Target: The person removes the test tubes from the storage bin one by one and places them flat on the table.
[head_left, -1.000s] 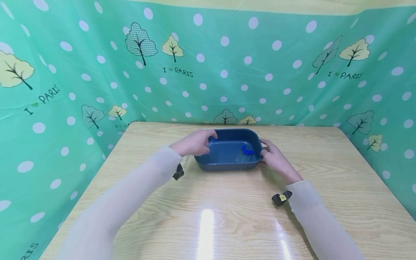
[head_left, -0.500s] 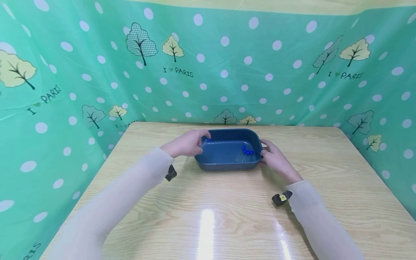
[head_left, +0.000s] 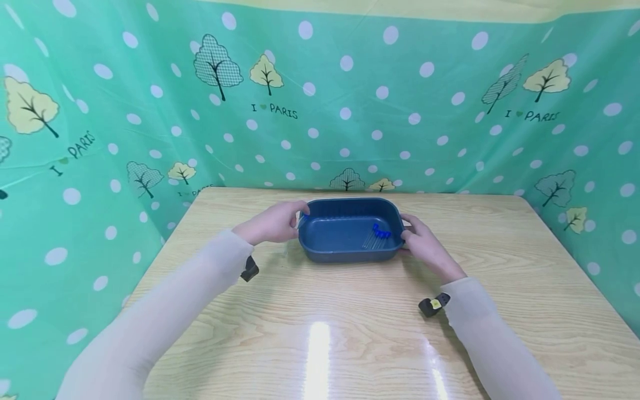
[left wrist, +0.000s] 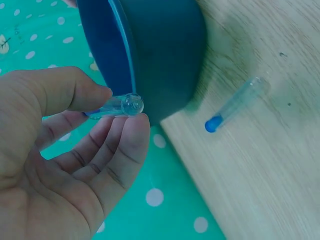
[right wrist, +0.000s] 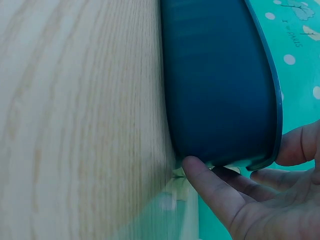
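The left hand was at the left end of the bin, pinching the held tube between thumb and fingertips; that tube was clear with a rounded end, which pointed out past the fingertips, and its blue end lay partly hidden behind the thumb; in the head view the blue showed right by the bin's left rim, though whether it touched the rim I could not tell.

The right hand held the bin's right end, thumb at the rim and one finger against the lower edge; how tightly it gripped I could not tell.

The bin was dark blue, oblong with rounded corners, and sat upright towards the far side of the table; inside, on the right part of its floor, several tubes lay close together, blue caps towards the far side; they overlapped too much to count.

The loose tube, also clear with a blue cap, lay on the table outside the bin, just beside its left end.

The table had pale wood grain and a bright streak of glare; a green cloth with white dots, printed trees and lettering hung behind it.
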{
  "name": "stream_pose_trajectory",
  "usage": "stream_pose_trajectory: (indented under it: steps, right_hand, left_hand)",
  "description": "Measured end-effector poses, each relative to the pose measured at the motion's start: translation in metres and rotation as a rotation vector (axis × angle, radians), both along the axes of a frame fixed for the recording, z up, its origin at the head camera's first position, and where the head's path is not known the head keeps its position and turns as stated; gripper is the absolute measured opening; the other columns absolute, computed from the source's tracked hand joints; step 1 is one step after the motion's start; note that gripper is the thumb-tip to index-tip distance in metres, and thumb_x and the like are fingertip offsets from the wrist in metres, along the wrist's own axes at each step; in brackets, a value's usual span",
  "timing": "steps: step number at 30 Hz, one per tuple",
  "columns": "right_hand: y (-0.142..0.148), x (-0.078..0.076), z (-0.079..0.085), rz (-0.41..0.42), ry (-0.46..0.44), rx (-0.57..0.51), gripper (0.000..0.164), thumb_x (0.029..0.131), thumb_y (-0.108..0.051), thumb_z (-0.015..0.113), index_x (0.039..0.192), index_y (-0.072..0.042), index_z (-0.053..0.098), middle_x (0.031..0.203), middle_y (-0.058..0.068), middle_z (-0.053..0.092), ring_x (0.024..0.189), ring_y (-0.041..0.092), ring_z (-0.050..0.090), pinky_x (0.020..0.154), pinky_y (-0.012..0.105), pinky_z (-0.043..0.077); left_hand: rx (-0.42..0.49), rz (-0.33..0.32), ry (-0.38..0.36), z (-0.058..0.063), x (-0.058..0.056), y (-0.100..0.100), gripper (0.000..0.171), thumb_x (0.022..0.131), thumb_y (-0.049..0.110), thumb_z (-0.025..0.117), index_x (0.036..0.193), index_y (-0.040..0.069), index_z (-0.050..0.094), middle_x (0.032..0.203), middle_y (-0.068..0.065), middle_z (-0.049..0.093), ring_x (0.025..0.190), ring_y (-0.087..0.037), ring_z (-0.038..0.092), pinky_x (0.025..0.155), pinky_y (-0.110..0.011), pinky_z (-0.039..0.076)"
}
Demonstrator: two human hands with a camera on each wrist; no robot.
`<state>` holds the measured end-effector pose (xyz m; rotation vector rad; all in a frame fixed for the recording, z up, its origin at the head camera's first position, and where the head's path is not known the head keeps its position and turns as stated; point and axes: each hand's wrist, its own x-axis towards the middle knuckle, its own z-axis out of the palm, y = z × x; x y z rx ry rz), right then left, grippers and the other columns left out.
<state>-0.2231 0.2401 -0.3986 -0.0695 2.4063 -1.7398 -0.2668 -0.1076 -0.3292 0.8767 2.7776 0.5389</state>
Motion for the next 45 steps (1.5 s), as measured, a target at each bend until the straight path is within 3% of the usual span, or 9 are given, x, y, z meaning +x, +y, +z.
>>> stream_pose_trajectory:
  steps: [17,34,45]
  right_hand:
    - [0.000,-0.001,-0.001,-0.003,0.003,0.025,0.058,0.095,-0.004,0.029,0.151,-0.003,0.014,0.143,0.033,0.032,0.124,0.044,0.046,0.091,0.049,0.047]
    - [-0.003,-0.001,0.001,-0.003,-0.005,0.011,0.058,0.094,-0.004,0.029,0.151,-0.004,0.016,0.142,0.032,0.034,0.123,0.044,0.046,0.091,0.051,0.047]
    - [-0.001,0.000,0.002,-0.007,-0.011,0.015,0.058,0.095,-0.005,0.028,0.152,-0.004,0.015,0.143,0.032,0.032,0.124,0.043,0.045,0.092,0.050,0.046]
  left_hand:
    - [0.019,0.085,-0.069,-0.012,-0.005,-0.023,0.052,0.077,-0.002,0.064,0.128,0.004,0.050,0.072,-0.005,0.056,0.059,-0.016,0.051,0.055,-0.029,0.043]
    - [0.021,0.188,-0.198,-0.044,-0.014,-0.038,0.052,0.080,0.001,0.065,0.129,0.004,0.047,0.078,-0.007,0.060,0.065,-0.018,0.056,0.061,-0.030,0.047]
    - [0.031,0.226,-0.267,-0.052,-0.021,-0.041,0.054,0.082,0.001,0.063,0.133,0.002,0.044,0.073,-0.008,0.063,0.061,-0.018,0.058,0.061,-0.030,0.047]
